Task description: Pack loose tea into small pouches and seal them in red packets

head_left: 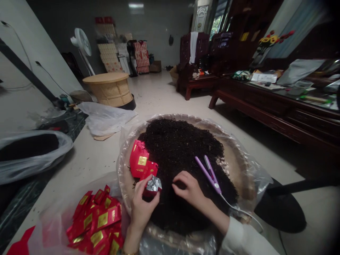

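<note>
The left grip (142, 204) is clasping a small packet (153, 185) between thumb and fingers, its silvery lining showing at the top. The packet is sitting just above the near left part of a heap of dark leaves (180, 141). The right grip (188, 187) is hovering over the leaves, to the right of the packet and apart from it, its fingers curling toward the thumb; whether it is pinching anything, one cannot tell.

Beyond the left grip, flat red packets (139, 159) are lying at the left edge of the heap. To the right of the right grip, a purple straightener (209, 173) is resting on the leaves, its arms standing apart and its white cord (244, 211) trailing over the rim. A round tray (245, 170), lined with clear plastic, is holding all this.

Outside it, near the left grip, a plastic bag (51, 219) is holding many red and gold pouches (95, 223). Farther left, another bag (62, 145) is containing dark material (29, 147). A round wooden stand (108, 90) is standing beyond, and a dark worktop (268, 106) is bearing assorted items at the right.
</note>
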Tool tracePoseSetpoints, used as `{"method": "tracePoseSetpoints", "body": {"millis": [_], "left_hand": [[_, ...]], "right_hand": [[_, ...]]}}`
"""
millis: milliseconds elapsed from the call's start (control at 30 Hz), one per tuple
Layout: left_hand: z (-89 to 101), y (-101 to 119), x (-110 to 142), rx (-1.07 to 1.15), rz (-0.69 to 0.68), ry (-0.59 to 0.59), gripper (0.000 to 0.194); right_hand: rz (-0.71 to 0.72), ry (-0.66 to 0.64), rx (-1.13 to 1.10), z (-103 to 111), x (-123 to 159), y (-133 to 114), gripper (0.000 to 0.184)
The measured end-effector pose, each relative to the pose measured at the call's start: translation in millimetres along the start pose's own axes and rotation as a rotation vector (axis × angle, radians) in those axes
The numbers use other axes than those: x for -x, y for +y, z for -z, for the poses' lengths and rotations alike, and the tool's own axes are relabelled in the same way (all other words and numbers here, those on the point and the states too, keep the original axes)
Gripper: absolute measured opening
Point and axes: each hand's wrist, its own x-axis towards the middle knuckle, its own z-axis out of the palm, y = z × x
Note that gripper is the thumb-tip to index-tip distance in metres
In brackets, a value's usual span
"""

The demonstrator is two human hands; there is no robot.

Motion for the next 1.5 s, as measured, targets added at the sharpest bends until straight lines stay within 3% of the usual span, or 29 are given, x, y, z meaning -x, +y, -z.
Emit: {"method": "tracePoseSetpoints", "body": {"millis": [67, 133, 233, 400, 500, 733, 933, 1067, 1233, 1400, 1500], "left_hand": [[-5.3, 4.3, 0.5, -0.005, -0.032, -0.019, 0.042], [-9.9, 8.3, 0.8, -0.005, -0.062, -0.027, 0.042], [-15.3, 12.9, 1.6, -0.005, -0.096, -0.044, 0.042], [-21.7, 20.5, 2.3, 0.002, -0.108, -0.084, 0.044], [-26.2, 25.3, 1.7, 0.000, -0.120, -0.090, 0.043], [-39.4, 28.4, 3.3, -0.051, -0.144, -0.092, 0.049], [-45.2, 28.3, 4.4, -0.089, -0.137, -0.057, 0.052], [-45.9, 25.8, 5.5, -0.098, -0.127, -0.041, 0.054], [-47.5, 22.5, 7.4, -0.090, -0.134, -0.021, 0.055], [-49.3, 23.4, 7.5, -0.111, -0.123, -0.006, 0.050], [-49.7, 20.1, 8.6, -0.125, -0.111, -0.005, 0.048]], "right_hand": [[-0.262, 0.270, -0.364, 6.0, -0.1, 1.7, 0.017], [-0.432, 0.431, -0.563, 9.9, -0.7, 4.1, 0.027], [-0.522, 0.477, -0.723, 15.9, -2.5, 6.7, 0.031], [-0.809, 0.498, -1.406, 26.1, -6.2, 3.3, 0.022], [-0.855, 0.497, -1.498, 28.0, -7.7, -1.3, 0.027], [-0.630, 0.462, -1.415, 20.5, -15.1, -32.1, 0.023], [-0.458, 0.446, -1.186, 2.2, -21.5, -63.5, 0.036], [-0.416, 0.341, -0.977, -4.6, -18.9, -62.8, 0.050], [-0.302, 0.182, -0.876, -3.2, -10.9, -60.3, 0.059], [-0.091, -0.041, -0.741, -2.7, -2.0, -62.7, 0.060], [-0.031, -0.032, -0.777, -3.2, -2.7, -62.3, 0.056]]}}
